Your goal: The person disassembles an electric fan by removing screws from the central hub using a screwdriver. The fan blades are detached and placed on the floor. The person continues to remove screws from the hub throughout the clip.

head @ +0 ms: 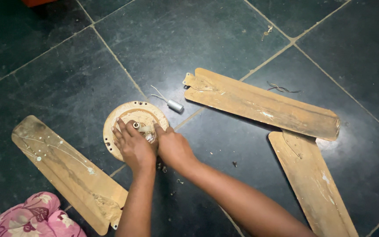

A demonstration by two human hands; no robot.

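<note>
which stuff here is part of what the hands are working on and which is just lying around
In hand:
left hand
right hand
round fan motor housing

Lying about:
three fan blades
small silver capacitor
loose screws
bent wire scrap
pink floral cloth

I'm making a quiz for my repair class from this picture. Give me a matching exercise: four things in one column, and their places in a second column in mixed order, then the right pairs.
Things:
1. round fan motor housing
2. small silver capacitor
3. single fan blade
4. pink flowered cloth

Places:
A. bottom left corner of the view
B. lying alone on the floor, left of both hands
C. under the left hand and right hand
D. on the floor just right of the housing, with thin wires

Pairs: 1-C, 2-D, 3-B, 4-A
</note>
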